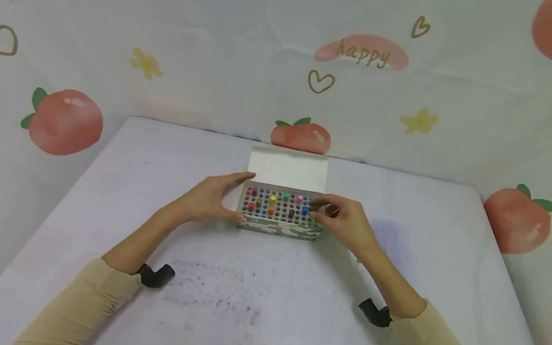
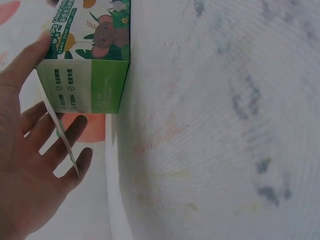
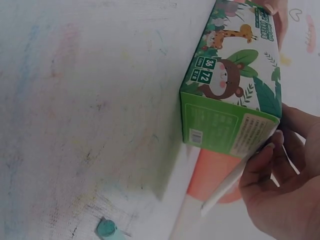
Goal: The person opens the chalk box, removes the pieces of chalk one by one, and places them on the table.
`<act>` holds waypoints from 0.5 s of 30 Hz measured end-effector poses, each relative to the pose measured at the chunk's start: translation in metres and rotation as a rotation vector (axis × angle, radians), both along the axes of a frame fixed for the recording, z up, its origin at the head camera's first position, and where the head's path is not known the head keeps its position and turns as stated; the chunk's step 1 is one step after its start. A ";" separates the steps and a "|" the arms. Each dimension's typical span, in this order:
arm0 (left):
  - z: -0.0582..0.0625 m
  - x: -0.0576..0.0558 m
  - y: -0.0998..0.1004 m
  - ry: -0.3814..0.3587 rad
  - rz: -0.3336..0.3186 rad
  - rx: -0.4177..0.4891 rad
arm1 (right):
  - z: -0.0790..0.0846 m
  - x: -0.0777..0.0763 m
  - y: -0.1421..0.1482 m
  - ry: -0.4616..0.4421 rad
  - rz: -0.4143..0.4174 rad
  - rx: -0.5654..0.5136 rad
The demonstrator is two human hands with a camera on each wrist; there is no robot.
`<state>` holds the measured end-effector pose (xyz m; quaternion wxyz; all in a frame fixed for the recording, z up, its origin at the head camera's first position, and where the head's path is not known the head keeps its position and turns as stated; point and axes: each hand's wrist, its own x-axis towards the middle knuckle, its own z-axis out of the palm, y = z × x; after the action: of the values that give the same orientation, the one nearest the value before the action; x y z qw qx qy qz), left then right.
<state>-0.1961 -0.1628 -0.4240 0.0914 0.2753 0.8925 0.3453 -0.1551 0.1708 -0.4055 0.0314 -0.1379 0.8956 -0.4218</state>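
An opened chalk box (image 1: 281,229) stands on the table, its white lid (image 1: 288,168) raised at the back. Coloured chalks poke up from a holed insert, among them a yellow chalk (image 1: 272,200) and a pink chalk (image 1: 300,199). My left hand (image 1: 207,199) grips the box's left end, thumb at the front corner and index finger near the lid. In the left wrist view, the other fingers spread beside a side flap (image 2: 64,140). My right hand (image 1: 345,222) pinches at a blue chalk (image 1: 305,210) near the right end; the box hides those fingertips in the right wrist view.
A teal chalk (image 3: 106,228) lies on the table right of the box. Coloured smudges mark the white table cover (image 1: 224,310). Behind the table hangs a cloth (image 1: 247,55) printed with fruit, hearts and flowers. Black curved pieces (image 1: 156,276) sit by both wrists.
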 end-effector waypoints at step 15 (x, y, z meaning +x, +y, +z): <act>-0.004 0.001 -0.001 -0.010 0.004 0.029 | -0.007 -0.003 -0.007 0.057 0.053 0.101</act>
<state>-0.1952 -0.1639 -0.4282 0.0913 0.2728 0.8876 0.3597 -0.1583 0.1638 -0.4123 0.0243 -0.1718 0.9122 -0.3712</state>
